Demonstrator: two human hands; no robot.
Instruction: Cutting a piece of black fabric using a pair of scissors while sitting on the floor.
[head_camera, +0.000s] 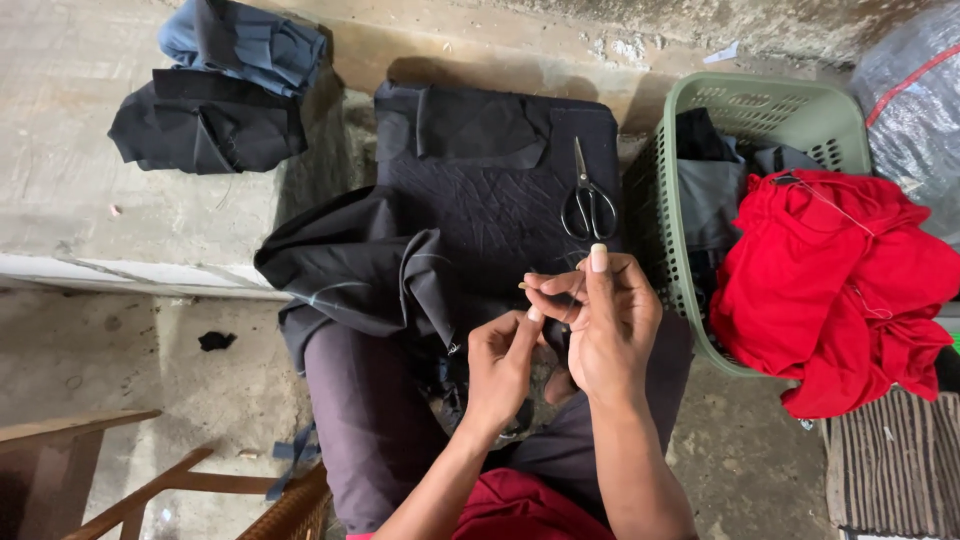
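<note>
Both hands meet above the lap: the right hand (605, 325) pinches a thin needle (530, 288) (its thread too fine to trace), the left hand (503, 360) closes its fingers (527, 330) just below. Light, stiff, slippery; best gripped mid-shaft. Black cloth (365, 270) drapes the knee.

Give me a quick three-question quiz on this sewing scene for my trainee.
1. True or false: the scissors lie closed on the black fabric pad.
2. Which holds the red cloth? A) the green plastic basket B) the concrete ledge C) the person's lap
3. What does the right hand pinch, close beside the left hand?

Key
1. True; the blades are together, tips pointing away from the person.
2. A; it spills over the basket's rim.
3. A thin, light-coloured sliver, perhaps a needle; too small to tell for sure.
</note>
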